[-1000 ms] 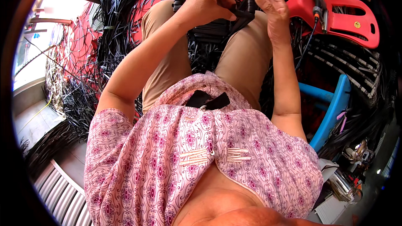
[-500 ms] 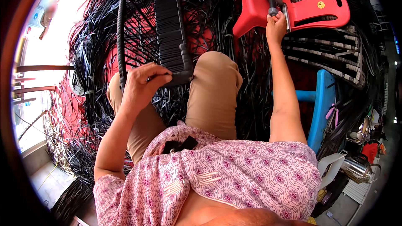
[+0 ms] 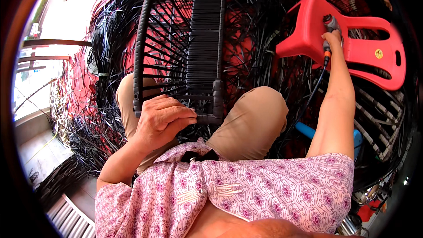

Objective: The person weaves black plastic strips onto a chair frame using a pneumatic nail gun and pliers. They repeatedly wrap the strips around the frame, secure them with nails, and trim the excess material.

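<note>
The left hand [image 3: 161, 121] is clamped on the lower bar of the black woven chair frame [image 3: 183, 61] resting across the knees; its centre band looks wrapped, the sides still open spokes. Well apart, the right hand [image 3: 331, 39] closes on a corded tool [image 3: 327, 33] on the red plastic stool [image 3: 352, 46].

The frame [image 3: 185, 57] is wrapped in matt black plastic-looking strands, ribbed and woven. At two o'clock, the stool [image 3: 352, 39] is smooth, glossy red plastic. The shirt [image 3: 264, 189] is soft printed cloth.
</note>
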Action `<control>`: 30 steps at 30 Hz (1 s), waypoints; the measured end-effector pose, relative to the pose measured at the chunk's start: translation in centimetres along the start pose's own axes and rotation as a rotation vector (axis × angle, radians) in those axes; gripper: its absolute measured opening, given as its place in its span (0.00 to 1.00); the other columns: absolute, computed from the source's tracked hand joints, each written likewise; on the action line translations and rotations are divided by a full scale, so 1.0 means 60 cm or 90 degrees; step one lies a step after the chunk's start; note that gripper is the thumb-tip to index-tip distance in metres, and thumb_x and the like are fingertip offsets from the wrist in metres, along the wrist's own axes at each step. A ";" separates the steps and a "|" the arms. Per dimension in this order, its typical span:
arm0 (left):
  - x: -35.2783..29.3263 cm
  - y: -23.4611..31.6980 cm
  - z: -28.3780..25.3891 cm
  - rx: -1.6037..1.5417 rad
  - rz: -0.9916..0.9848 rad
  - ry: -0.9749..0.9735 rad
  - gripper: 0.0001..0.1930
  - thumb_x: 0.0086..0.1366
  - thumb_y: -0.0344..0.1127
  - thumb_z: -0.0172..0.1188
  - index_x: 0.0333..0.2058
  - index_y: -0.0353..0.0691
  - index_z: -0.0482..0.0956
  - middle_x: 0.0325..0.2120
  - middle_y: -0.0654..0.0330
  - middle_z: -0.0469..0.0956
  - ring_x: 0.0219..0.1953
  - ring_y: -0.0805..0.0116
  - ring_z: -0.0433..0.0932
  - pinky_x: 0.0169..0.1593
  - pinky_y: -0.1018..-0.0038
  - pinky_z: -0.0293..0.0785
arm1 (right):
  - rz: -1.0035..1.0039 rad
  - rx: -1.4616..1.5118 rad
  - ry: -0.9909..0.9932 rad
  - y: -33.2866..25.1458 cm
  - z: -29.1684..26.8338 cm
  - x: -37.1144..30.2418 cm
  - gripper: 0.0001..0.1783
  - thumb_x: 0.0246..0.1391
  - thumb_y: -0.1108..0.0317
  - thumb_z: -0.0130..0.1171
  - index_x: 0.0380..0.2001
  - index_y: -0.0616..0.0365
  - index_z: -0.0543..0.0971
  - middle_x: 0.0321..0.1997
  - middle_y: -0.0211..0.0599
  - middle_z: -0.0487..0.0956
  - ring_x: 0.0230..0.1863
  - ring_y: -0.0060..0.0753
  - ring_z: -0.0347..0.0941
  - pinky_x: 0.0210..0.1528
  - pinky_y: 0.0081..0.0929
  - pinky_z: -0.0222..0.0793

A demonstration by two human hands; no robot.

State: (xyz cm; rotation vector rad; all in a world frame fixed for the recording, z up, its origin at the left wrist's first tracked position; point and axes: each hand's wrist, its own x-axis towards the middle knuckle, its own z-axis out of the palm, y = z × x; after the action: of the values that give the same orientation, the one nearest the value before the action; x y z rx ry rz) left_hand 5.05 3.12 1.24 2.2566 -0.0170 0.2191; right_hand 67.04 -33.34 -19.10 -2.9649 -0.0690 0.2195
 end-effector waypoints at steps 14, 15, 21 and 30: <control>0.021 -0.005 -0.039 -0.166 -0.080 0.057 0.06 0.60 0.28 0.68 0.35 0.34 0.85 0.26 0.60 0.83 0.32 0.74 0.82 0.39 0.75 0.76 | -0.414 0.673 0.135 -0.136 -0.304 -0.704 0.31 0.56 0.80 0.64 0.62 0.62 0.67 0.42 0.39 0.77 0.36 0.28 0.76 0.43 0.29 0.76; 0.018 0.001 -0.054 -0.190 -0.128 0.070 0.06 0.60 0.29 0.69 0.35 0.34 0.85 0.26 0.61 0.82 0.32 0.75 0.81 0.39 0.75 0.76 | -0.413 0.704 0.097 -0.149 -0.312 -0.762 0.31 0.55 0.81 0.63 0.61 0.63 0.67 0.41 0.39 0.77 0.35 0.29 0.75 0.43 0.31 0.75; 0.046 0.069 -0.160 -0.198 -0.118 -0.004 0.07 0.60 0.34 0.71 0.32 0.37 0.88 0.23 0.69 0.82 0.28 0.81 0.76 0.34 0.78 0.72 | -0.279 0.727 -0.046 -0.189 -0.338 -1.029 0.10 0.50 0.79 0.66 0.35 0.63 0.76 0.30 0.36 0.77 0.28 0.27 0.75 0.34 0.25 0.75; 0.064 0.033 -0.107 -0.198 -0.082 -0.012 0.08 0.55 0.38 0.73 0.30 0.40 0.89 0.21 0.64 0.82 0.25 0.75 0.77 0.33 0.72 0.72 | -0.749 0.359 0.075 -0.136 -0.192 -1.013 0.35 0.59 0.66 0.65 0.67 0.69 0.67 0.44 0.53 0.84 0.34 0.46 0.85 0.37 0.38 0.80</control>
State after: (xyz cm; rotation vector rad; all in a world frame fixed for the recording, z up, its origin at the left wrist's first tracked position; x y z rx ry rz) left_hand 7.68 6.97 7.41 1.9424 0.0787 0.1171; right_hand 8.46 -30.72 2.18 -1.9444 -1.3809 -0.0919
